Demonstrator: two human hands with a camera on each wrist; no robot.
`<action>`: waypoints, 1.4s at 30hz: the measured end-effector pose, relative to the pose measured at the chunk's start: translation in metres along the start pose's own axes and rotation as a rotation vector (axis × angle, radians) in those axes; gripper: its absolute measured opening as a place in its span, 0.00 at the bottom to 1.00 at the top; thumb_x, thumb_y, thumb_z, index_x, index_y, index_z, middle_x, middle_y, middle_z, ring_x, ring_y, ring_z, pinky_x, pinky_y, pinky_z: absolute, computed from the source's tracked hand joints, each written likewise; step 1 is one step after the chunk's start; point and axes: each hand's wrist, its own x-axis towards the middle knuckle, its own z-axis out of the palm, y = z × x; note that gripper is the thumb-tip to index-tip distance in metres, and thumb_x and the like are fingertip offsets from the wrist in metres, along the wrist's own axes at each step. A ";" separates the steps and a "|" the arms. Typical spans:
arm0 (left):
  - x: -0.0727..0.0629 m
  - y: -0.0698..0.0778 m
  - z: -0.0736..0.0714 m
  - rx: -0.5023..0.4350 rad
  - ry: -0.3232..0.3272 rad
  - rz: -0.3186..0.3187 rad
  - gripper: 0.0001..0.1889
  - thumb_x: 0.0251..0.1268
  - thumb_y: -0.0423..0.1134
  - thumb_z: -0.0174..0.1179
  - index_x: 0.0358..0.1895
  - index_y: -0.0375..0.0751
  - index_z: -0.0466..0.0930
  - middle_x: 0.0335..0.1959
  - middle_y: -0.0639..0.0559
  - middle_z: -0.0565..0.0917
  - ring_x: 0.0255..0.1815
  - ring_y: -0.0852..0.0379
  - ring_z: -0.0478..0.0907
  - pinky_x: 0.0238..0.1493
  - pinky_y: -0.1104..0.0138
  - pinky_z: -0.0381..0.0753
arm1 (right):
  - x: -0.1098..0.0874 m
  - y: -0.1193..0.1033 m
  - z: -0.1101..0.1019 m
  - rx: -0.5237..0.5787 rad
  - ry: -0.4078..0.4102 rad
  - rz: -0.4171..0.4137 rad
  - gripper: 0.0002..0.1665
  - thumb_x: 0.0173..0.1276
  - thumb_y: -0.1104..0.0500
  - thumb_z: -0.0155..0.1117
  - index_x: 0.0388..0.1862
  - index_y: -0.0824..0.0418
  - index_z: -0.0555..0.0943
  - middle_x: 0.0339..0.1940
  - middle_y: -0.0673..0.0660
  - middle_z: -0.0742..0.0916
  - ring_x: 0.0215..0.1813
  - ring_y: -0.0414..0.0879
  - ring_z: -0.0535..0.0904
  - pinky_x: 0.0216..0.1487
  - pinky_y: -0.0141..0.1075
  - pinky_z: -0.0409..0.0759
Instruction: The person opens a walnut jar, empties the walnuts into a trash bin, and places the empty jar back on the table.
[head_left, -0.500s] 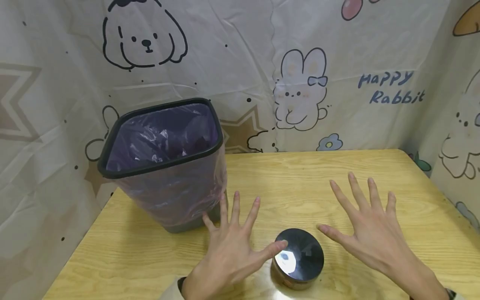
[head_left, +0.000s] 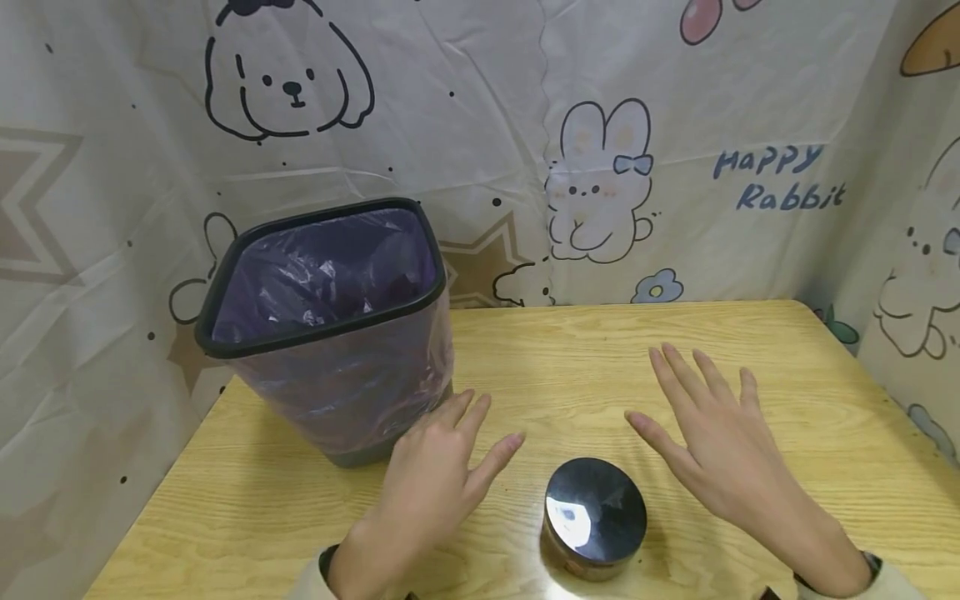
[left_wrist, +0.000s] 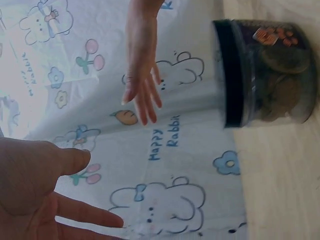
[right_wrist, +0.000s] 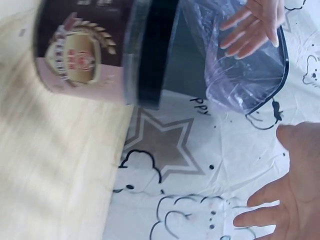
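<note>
A round jar [head_left: 596,510] with a glossy black lid stands upright on the wooden table between the two hands. In the left wrist view the clear side of the jar [left_wrist: 280,75] shows brown round pieces inside, and the right wrist view shows its brown and pink label [right_wrist: 80,60]. My left hand [head_left: 433,471] is to the left of the jar, its fingers loosely extended and holding nothing. To the jar's right, my right hand [head_left: 723,446] is raised with straight fingers, thumb apart, also holding nothing.
At the left rear of the table stands a waste bin [head_left: 352,392] with a dark rim and a translucent purple liner. Behind the table [head_left: 555,358] hangs a pale cloth [head_left: 465,125] printed with cartoon animals, and it continues along both sides.
My left hand has drawn left, so its thumb no longer overlaps the lid, and its spread fingers have come together. The right hand has shifted slightly left, its fingers less spread. The jar has stayed put.
</note>
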 end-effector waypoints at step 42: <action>-0.006 -0.129 -0.172 0.201 -0.038 -0.539 0.39 0.77 0.48 0.31 0.66 0.11 0.28 0.66 0.13 0.32 0.68 0.22 0.22 0.62 0.30 0.43 | 0.175 -0.181 -0.033 0.108 -0.167 0.028 0.46 0.76 0.35 0.24 0.77 0.68 0.48 0.78 0.64 0.52 0.78 0.55 0.42 0.76 0.48 0.38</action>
